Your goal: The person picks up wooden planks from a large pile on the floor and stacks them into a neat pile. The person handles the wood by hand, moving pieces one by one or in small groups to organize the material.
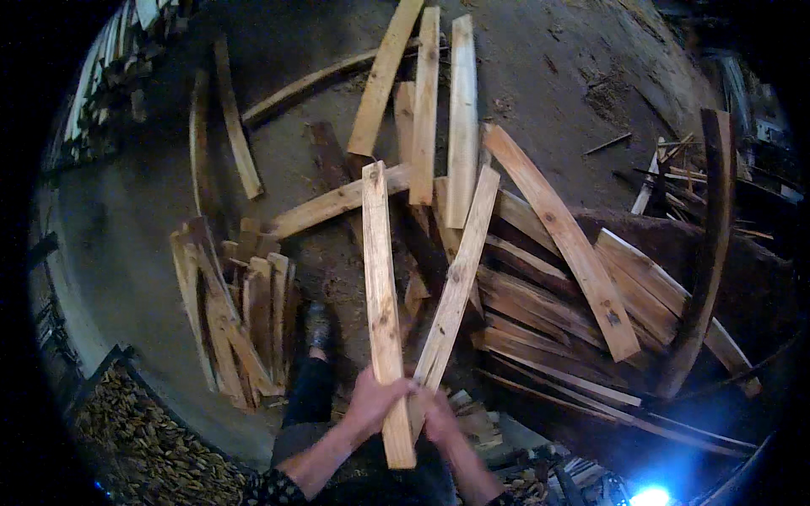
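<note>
My left hand (374,402) is closed round the lower part of a pale wooden plank (380,278), which points away from me nearly straight. A dark knot shows on the plank's face. Beside it, my right hand (437,417) grips the lower end of a second wooden plank (460,274) that slants up to the right. The two planks spread into a V, their lower ends close together and the left one in front. My hands almost touch, and the fingers under the wood are partly hidden.
A stack of boards (531,312) lies to the right, with a long loose board (565,236) across it. Bundled short boards (232,312) stand at the left. More planks (426,101) lie ahead on the dirt floor. A bin of wood chips (143,430) sits lower left; a bright lamp (650,496) glares lower right.
</note>
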Demonstrator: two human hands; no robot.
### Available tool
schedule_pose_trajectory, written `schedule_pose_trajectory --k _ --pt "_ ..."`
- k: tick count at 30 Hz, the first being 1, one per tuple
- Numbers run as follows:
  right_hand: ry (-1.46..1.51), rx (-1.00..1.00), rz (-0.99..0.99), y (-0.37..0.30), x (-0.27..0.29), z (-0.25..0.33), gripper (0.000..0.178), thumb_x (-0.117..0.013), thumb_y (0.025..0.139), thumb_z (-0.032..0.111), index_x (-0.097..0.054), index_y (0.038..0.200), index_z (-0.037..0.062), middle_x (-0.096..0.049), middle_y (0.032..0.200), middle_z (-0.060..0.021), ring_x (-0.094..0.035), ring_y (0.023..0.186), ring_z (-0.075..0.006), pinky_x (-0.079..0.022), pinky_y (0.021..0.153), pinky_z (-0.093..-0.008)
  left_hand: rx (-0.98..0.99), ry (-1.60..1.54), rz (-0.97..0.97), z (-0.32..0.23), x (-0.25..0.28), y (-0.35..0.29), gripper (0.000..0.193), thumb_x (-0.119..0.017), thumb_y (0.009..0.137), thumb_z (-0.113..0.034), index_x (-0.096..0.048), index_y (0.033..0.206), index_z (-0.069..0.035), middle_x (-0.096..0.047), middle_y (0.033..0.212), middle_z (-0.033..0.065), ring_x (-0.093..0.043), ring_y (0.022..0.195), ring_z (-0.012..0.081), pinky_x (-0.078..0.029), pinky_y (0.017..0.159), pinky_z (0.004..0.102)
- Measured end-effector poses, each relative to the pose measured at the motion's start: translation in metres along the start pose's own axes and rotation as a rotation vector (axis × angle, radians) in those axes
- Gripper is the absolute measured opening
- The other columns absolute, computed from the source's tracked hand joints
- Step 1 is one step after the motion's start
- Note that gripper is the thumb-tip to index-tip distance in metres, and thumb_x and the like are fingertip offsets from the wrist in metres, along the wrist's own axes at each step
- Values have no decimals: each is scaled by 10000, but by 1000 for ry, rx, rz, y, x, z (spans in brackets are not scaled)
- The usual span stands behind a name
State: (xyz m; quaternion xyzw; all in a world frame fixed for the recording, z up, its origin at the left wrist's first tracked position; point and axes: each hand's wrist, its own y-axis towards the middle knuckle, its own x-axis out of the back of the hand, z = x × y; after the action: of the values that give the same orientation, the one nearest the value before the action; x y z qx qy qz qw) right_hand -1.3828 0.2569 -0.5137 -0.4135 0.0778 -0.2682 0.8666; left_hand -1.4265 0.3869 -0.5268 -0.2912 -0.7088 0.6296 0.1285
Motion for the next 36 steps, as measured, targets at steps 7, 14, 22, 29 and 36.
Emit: schedule_pose_trajectory --k 7,14,22,29,36 --pt "278 -232 -169 -17 -26 10 330 -565 761 117 -497 1054 -20 -579 884 -82 -552 802 -162 -451 723 -306 -143 249 -162 -33 42 -44 299 -659 658 -31 -515 916 16 -576 791 55 -554 719 122 -470 644 268" --pt "-183 49 -565 173 47 77 418 -606 717 142 -464 1079 -12 -570 810 -144 -553 720 -216 -449 657 -332 -526 303 -228 -104 88 34 341 -577 732 -89 -456 1035 9 -546 828 55 -530 717 124 -457 639 270" --pt "-666 168 -657 322 119 34 604 -638 645 168 -363 1129 -67 -520 1006 -251 -527 927 -364 -408 824 -370 -733 78 89 -167 16 185 580 -608 724 -185 -344 1220 -43 -509 1048 77 -493 940 166 -400 832 298" --pt "68 56 -156 307 128 57 534 -650 662 136 -426 1111 -49 -568 950 -134 -580 820 -214 -470 725 -319 -752 110 250 -172 -25 284 595 -573 772 -131 -297 1294 -62 -501 1119 103 -519 946 175 -420 827 285" --pt "-216 183 -263 305 112 50 482 -555 772 181 -390 1175 -25 -542 1033 -122 -524 932 -192 -407 822 -305 -725 228 83 -187 -66 267 681 -664 646 -105 -333 1234 -15 -523 1049 144 -519 956 207 -414 835 302"
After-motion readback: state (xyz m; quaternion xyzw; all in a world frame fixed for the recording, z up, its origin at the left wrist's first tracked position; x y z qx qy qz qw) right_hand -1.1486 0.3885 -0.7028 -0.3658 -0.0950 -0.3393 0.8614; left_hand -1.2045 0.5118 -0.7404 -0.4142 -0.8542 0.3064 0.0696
